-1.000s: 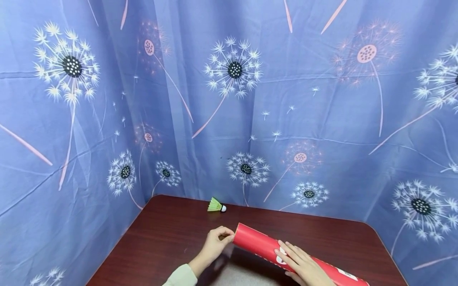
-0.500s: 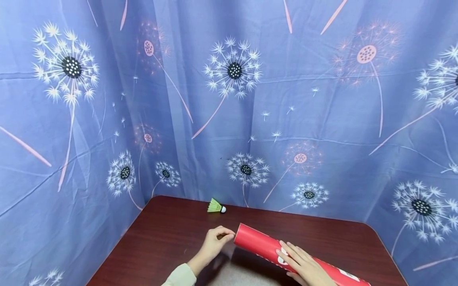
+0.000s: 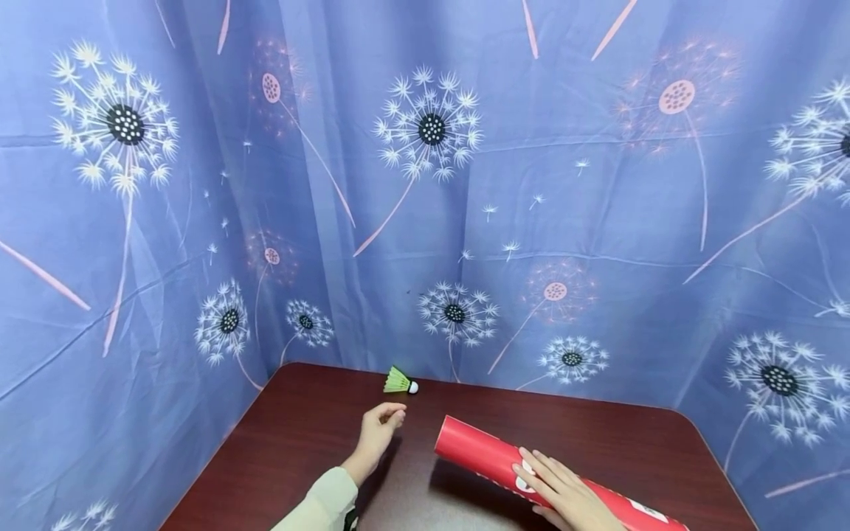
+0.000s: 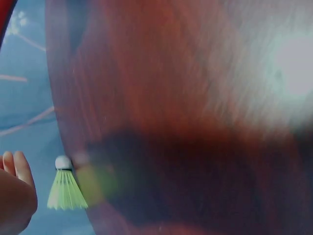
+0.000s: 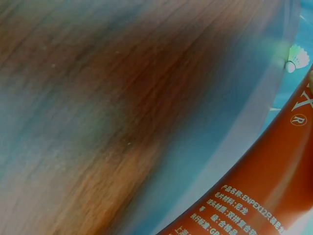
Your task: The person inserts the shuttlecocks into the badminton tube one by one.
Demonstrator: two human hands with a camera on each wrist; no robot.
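A red shuttlecock tube [image 3: 474, 446] slants across the right half of the head view, raised over its shadow. My right hand [image 3: 564, 490] grips it around the middle, fingers over the top. White printing shows on the tube [image 5: 274, 176] in the right wrist view. My left hand [image 3: 375, 436] is left of the tube's near-left end, apart from it, with bent fingers and nothing visible between them. Just beyond its fingertips lies a yellow-green shuttlecock [image 3: 400, 381] with a white head, on its side. In the left wrist view the fingers [image 4: 22, 169] and the shuttlecock [image 4: 67, 191] do not touch.
Beneath both hands is a dark red wooden table [image 3: 299, 435] with rounded far corners. A blue curtain [image 3: 372, 184] with a dandelion print hangs behind it and along both sides. The shuttlecock lies close to the table's far edge.
My left hand has left the tube's end and moved left and farther out, towards the shuttlecock. The right hand and the tube have stayed almost in place.
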